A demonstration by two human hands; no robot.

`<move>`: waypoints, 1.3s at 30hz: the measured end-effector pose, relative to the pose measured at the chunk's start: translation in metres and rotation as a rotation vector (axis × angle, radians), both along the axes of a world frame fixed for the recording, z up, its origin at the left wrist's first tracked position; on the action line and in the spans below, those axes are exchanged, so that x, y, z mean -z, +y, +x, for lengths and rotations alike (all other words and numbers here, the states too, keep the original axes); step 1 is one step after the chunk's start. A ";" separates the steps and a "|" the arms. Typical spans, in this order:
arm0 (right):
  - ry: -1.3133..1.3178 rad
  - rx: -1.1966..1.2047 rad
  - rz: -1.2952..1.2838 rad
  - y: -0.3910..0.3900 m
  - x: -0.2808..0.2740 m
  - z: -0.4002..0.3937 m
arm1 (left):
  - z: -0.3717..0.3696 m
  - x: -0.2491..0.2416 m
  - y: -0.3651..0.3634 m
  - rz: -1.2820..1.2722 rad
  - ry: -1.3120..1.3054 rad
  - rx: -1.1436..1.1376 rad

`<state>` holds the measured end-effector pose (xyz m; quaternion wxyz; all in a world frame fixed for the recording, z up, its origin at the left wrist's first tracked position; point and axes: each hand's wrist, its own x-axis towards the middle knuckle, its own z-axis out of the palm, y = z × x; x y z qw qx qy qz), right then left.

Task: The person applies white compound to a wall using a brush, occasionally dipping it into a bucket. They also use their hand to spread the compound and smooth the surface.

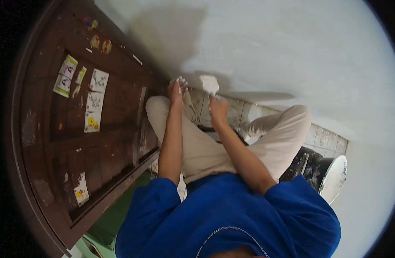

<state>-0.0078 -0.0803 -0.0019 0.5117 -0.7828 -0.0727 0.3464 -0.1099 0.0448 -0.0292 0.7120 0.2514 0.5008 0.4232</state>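
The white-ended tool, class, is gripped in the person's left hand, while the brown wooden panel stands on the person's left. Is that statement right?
Not quite: the head view shows the white-ended tool gripped in the right hand, not the left hand. The brown wooden panel does stand on the person's left.

Matt-coated tool (210,84) — cloth shirt (232,206), matt; door (113,148) — scuffed wood.

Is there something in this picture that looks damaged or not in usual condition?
Yes. On the brown panelled wood, the lowest sticker has a ragged, torn-looking edge, unlike the straight-edged stickers higher in the picture. The left hand also looks smeared with white.
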 end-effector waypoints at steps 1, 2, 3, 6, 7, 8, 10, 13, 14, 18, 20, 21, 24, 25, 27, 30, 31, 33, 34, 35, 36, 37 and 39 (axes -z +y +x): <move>0.072 0.013 0.109 0.007 -0.026 -0.002 | -0.004 0.005 0.002 0.014 -0.015 0.015; 0.142 0.029 0.220 0.016 -0.054 -0.003 | -0.006 0.004 0.001 0.005 -0.023 -0.023; 0.065 0.005 0.224 0.030 -0.051 0.001 | -0.007 0.000 0.000 -0.002 -0.033 -0.062; 0.117 -0.021 0.350 0.042 -0.088 0.006 | -0.013 0.006 0.004 0.022 -0.112 -0.102; 0.183 -0.021 0.405 0.044 -0.111 0.006 | -0.017 0.010 0.003 0.031 -0.145 -0.104; 0.142 -0.035 0.404 0.040 -0.123 0.004 | -0.018 0.009 0.001 0.031 -0.154 -0.103; 0.056 -0.069 0.406 0.029 -0.139 -0.004 | -0.018 0.002 0.001 0.036 -0.176 -0.107; 0.049 -0.072 0.318 0.019 -0.126 -0.010 | -0.012 -0.008 0.001 0.008 -0.102 -0.105; 0.077 -0.049 0.282 0.019 -0.111 -0.010 | -0.011 -0.010 0.000 0.012 -0.094 -0.102; 0.058 -0.042 0.126 0.032 -0.061 -0.004 | -0.007 -0.015 0.000 0.029 -0.071 -0.087; 0.049 -0.072 0.119 0.038 -0.054 0.004 | -0.008 -0.015 -0.002 0.023 -0.063 -0.089; 0.075 -0.079 0.166 0.042 -0.060 0.007 | -0.010 -0.013 -0.001 0.025 -0.063 -0.089; 0.220 -0.072 0.358 0.048 -0.116 0.007 | -0.010 -0.010 0.002 0.023 -0.059 -0.096; 0.285 -0.066 0.424 0.044 -0.135 0.002 | -0.011 -0.009 0.001 0.016 -0.053 -0.100; 0.230 -0.097 0.473 0.035 -0.153 -0.008 | -0.013 -0.007 0.000 0.027 -0.078 -0.093; 0.213 -0.114 0.429 0.028 -0.150 -0.020 | -0.012 -0.006 0.001 0.030 -0.075 -0.069; 0.214 -0.114 0.395 0.029 -0.141 -0.022 | -0.010 -0.006 0.001 0.030 -0.071 -0.057; 0.157 -0.116 0.280 0.045 -0.093 -0.020 | -0.008 -0.004 -0.001 0.042 -0.087 -0.052; 0.075 -0.116 0.232 0.056 -0.068 -0.018 | -0.009 -0.005 -0.001 0.050 -0.092 -0.048; -0.003 -0.113 0.182 0.066 -0.057 -0.016 | -0.009 -0.007 -0.002 0.034 -0.088 -0.052; 0.040 -0.121 0.235 0.073 -0.066 -0.011 | -0.010 -0.009 -0.003 0.016 -0.082 -0.057; 0.083 -0.130 0.284 0.076 -0.086 -0.005 | -0.011 -0.010 -0.002 -0.005 -0.073 -0.062; 0.124 -0.149 0.390 0.072 -0.134 -0.001 | -0.012 -0.009 0.000 0.002 -0.081 -0.079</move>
